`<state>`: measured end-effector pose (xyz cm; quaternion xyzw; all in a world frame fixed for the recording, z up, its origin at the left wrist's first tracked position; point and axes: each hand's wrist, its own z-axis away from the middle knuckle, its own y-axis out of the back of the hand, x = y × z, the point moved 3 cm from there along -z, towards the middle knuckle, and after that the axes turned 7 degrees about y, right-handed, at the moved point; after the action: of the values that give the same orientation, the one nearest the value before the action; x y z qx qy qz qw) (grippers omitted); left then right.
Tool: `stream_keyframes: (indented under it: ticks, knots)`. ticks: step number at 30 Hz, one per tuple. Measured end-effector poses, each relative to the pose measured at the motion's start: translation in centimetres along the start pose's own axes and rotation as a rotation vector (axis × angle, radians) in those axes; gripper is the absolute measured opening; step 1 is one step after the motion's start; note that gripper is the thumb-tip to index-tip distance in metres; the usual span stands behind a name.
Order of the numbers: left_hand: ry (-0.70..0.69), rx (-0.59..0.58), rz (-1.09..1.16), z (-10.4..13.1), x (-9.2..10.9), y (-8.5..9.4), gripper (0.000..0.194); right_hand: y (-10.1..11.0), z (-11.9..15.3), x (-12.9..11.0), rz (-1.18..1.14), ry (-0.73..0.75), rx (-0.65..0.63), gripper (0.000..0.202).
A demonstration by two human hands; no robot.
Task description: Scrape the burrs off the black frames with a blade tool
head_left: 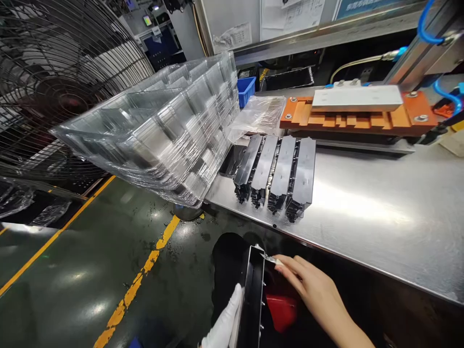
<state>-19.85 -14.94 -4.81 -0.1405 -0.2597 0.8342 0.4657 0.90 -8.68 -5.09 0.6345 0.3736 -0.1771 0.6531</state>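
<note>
My left hand (225,323), in a white glove, is closed along the left side of a long black plastic part (255,295) with an open, hollow face. Bare, my right hand (308,280) pinches a small blade-like tool (270,259) whose tip touches the upper end of that part. Several similar dark parts (303,169) lie side by side on the metal table (366,212), beyond my hands.
Stacked clear plastic trays (174,130) lean over the table's left end. Behind the parts are an orange fixture (413,116) with a metal block (357,98) and a blue bin (246,91). A large fan (72,96) stands left; something red (282,311) lies below my right hand.
</note>
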Motion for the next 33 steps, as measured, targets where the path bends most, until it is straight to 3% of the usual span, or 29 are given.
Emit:
stream_keyframes:
  ticks: [6,9,12,16,18,21,27,33]
  knots:
    - [0.033,0.012,0.007,-1.2,-1.0,1.4,0.034,-0.2,0.7,-1.1,-0.178,0.043,-0.131,0.029]
    - [0.041,0.010,0.003,-1.3,-1.1,1.8,0.035,-0.5,0.6,-0.8,-0.159,-0.032,-0.102,0.033]
    - [0.043,-0.001,-0.015,-0.4,-0.9,2.0,0.037,-0.9,0.5,1.5,-0.160,-0.173,-0.070,0.038]
    - [0.029,-0.015,-0.027,1.0,-1.1,2.3,0.035,-1.1,1.2,6.6,-0.126,-0.446,0.035,0.058]
    - [0.016,-0.015,-0.025,1.3,-1.2,2.4,0.036,-1.4,1.6,7.8,-0.162,-0.478,0.026,0.061]
    - [-0.012,-0.001,-0.020,0.8,-1.0,2.3,0.037,-1.8,1.9,5.9,-0.283,-0.397,-0.026,0.058]
    - [-0.090,0.042,-0.037,-0.8,0.4,1.8,0.047,-0.5,1.1,-2.2,-0.471,-0.240,-0.227,0.043]
    - [-0.226,0.065,-0.125,-0.8,1.1,1.2,0.056,0.4,0.2,-3.3,-0.339,-0.155,-0.190,0.035]
